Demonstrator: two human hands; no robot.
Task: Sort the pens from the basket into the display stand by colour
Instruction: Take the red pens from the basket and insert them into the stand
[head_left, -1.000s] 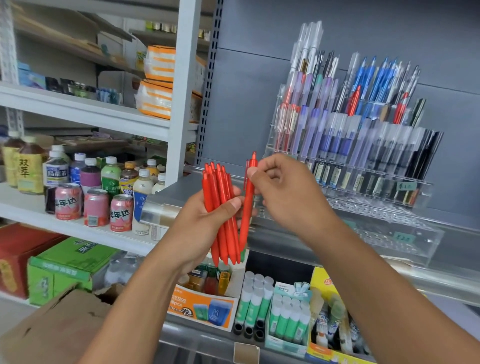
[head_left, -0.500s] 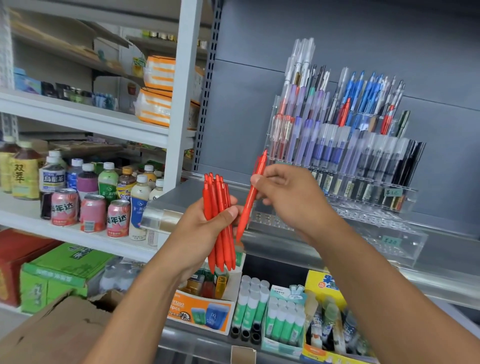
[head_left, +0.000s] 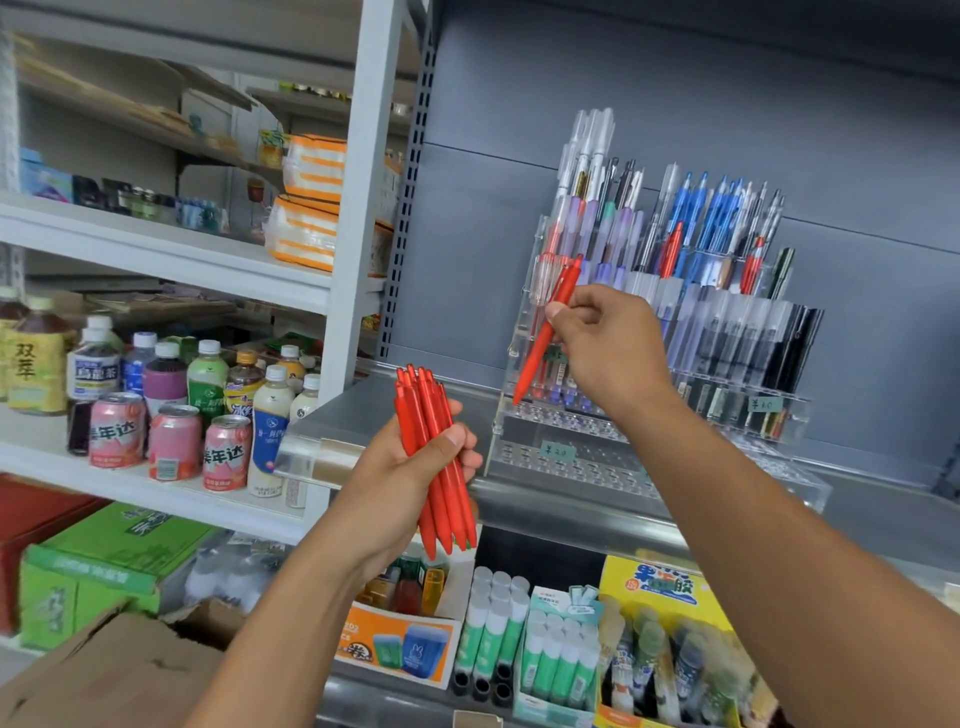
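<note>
two hands are at work in front of a shop shelf. left hand (head_left: 410, 467) clenches a bundle of red pens (head_left: 434, 457), upright, just before the front edge of the grey shelf (head_left: 363, 410). right hand (head_left: 608, 343) pinches a single red pen (head_left: 548, 327), tilted with its tip down, against the left end of the clear display stand (head_left: 524, 441) that sits on that shelf. the stand's upper tiers already hold clear, purple, blue, red and black pens; its lowest tiers at the front show empty holes. no basket is in view. the step in hand looks like placing this one red pen. next, its tip likely needs lining up with a free hole among the red pens at the stand's left end, then lowering straight in.
</note>
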